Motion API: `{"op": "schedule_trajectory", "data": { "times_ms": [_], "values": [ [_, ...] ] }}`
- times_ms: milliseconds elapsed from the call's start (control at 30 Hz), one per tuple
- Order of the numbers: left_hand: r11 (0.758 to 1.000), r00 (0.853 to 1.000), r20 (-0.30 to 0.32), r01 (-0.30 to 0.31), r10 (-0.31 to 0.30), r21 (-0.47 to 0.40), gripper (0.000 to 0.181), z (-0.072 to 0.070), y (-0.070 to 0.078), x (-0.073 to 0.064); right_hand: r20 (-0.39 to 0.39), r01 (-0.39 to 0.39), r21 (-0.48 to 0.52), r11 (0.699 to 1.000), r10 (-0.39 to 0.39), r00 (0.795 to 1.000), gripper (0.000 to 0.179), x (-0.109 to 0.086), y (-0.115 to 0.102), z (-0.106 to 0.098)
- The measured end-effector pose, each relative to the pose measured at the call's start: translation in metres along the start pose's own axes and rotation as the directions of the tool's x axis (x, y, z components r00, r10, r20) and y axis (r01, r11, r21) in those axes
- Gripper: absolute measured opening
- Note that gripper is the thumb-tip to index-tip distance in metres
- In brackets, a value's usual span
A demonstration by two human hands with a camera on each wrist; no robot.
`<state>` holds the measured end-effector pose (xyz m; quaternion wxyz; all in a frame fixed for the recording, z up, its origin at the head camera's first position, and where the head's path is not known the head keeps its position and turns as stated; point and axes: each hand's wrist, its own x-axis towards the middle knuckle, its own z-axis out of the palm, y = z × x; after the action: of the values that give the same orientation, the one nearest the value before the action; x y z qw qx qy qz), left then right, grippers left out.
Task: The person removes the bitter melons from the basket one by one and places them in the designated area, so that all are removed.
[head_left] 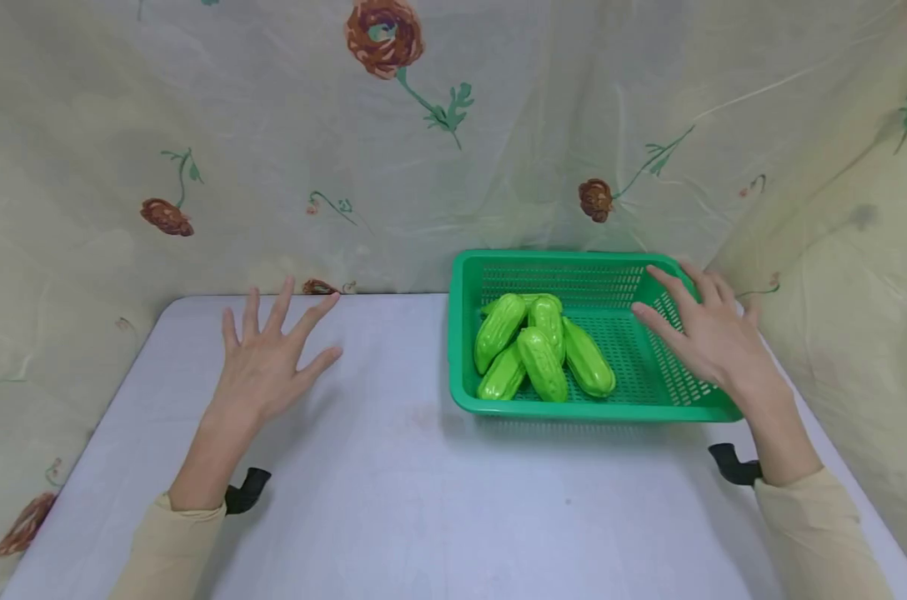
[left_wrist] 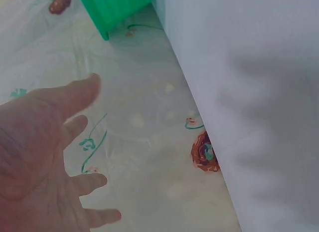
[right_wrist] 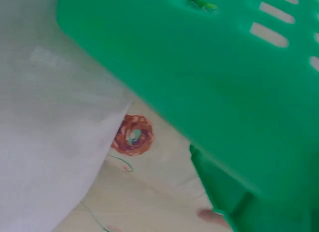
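1. Hovering over the left part of the table (head_left: 423,508), the left hand (head_left: 266,367) has its fingers straight and fanned wide, thumb stretched out, with hold of nothing
2. The right hand (head_left: 724,342) reaches over the right end of the basket, fingers extended and parted, gripping nothing visible; whether it touches the rim I cannot tell
3. The slotted green plastic basket (head_left: 603,411) stands on the right half of the table, near the floral cloth (head_left: 513,167) behind
4. Glossy green cucumber-shaped vegetables (head_left: 542,362), at least five, lie heaped inside it toward the left, some resting across others
5. The left hand is well apart from the basket
6. Beige sleeves (head_left: 174,554) cover both forearms, and a black curved piece (head_left: 248,492) shows beside each wrist
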<state>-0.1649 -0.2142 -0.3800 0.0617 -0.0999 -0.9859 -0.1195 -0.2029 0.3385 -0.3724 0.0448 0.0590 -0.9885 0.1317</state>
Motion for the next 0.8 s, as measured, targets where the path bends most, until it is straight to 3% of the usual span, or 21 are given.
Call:
{"op": "schedule_trajectory", "data": {
  "times_ms": [300, 467, 667, 800],
  "values": [
    [1.000, 0.998, 0.054, -0.024, 0.024, 0.001, 0.066, 0.002, 0.006, 0.003, -0.062, -0.030, 0.051, 0.998, 0.033, 0.998, 0.076, 0.002, 0.012, 0.010],
    [0.999, 0.998, 0.046, -0.050, 0.050, 0.003, 0.064, 0.003, 0.011, 0.004, -0.047, -0.033, 0.045, 0.998, 0.035, 0.998, 0.075, 0.002, 0.021, 0.012],
    [0.997, 0.996, 0.040, -0.080, 0.080, 0.002, 0.061, 0.006, 0.016, 0.004, -0.040, -0.008, 0.031, 0.999, 0.009, 0.999, 0.072, 0.014, 0.027, 0.015],
    [0.993, 0.993, 0.024, -0.116, 0.116, 0.007, 0.060, 0.009, 0.020, 0.006, 0.008, 0.017, 0.051, 0.999, -0.017, 1.000, 0.071, 0.022, 0.032, 0.015]
  ]
}}
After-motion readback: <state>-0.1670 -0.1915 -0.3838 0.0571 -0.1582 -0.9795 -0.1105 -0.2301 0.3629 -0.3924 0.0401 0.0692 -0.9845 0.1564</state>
